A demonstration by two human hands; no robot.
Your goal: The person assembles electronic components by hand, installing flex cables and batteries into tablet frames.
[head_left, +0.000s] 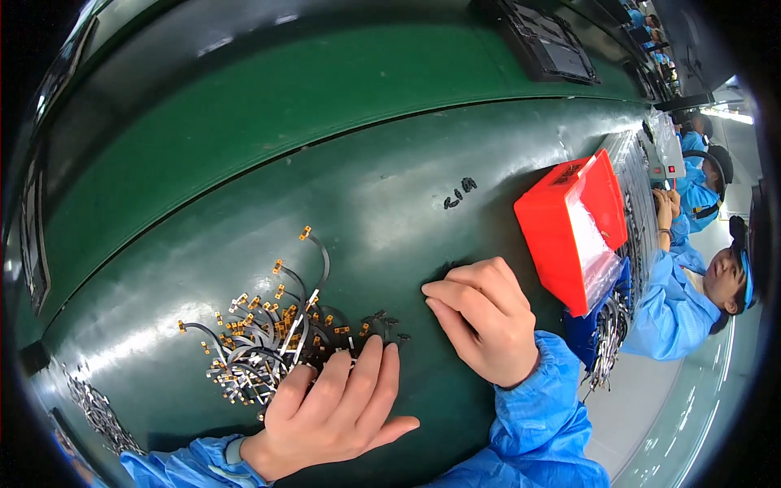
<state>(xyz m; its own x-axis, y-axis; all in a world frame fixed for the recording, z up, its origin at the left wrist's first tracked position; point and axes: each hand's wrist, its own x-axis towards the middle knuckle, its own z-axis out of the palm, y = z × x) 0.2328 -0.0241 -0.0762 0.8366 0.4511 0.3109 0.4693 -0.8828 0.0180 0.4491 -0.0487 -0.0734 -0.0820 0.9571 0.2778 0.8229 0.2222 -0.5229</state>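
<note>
A tangled pile of small flex cables [272, 333] with gold and white connector ends lies on the green tabletop. My left hand [338, 411] rests at the pile's near right edge, fingers stretched out and thumb apart. Its fingertips are beside a few small black pieces [389, 324]. To the right, my right hand [488, 317] is just above the table, thumb and index finger pinched together. Whatever is between those fingertips, if anything, is too small to make out. Something dark shows behind the knuckles of that hand; I cannot tell what it is.
A red bin [553, 236] with clear plastic bags stands at the right. Below it, a blue bin [579, 335] holds more cables. Another cable heap [102, 411] lies far left. A black tray [545, 45] sits at the back. Co-workers in blue sit along the right.
</note>
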